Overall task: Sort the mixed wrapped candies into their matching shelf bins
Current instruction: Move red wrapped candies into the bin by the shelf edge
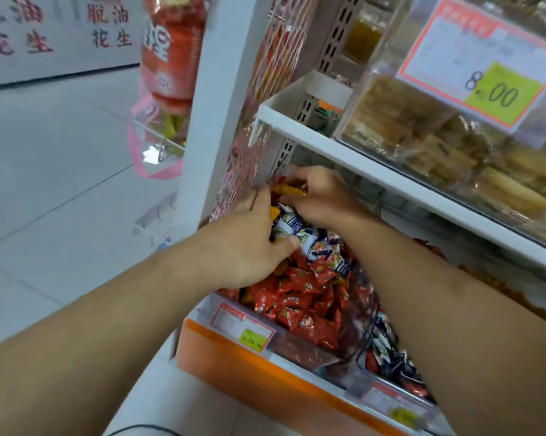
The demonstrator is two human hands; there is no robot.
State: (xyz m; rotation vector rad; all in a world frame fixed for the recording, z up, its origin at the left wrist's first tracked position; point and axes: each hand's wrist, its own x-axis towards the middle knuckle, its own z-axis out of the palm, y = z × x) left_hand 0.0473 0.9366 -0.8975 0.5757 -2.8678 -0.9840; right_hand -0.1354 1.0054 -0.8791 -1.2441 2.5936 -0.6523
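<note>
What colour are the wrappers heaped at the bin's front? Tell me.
Red foil candy wrappers, seen in the head view.

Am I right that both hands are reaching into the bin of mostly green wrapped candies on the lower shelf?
Not quite: the head view shows both hands, left hand and right hand, in the bin on the lower shelf, but its wrapped candies are mostly red, not green.

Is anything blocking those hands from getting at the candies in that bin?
Nothing visible does. Both the left hand and the right hand are already in the bin, touching the blue-and-white candies. The shelf above overhangs the bin, but the hands have reached under it.
</note>
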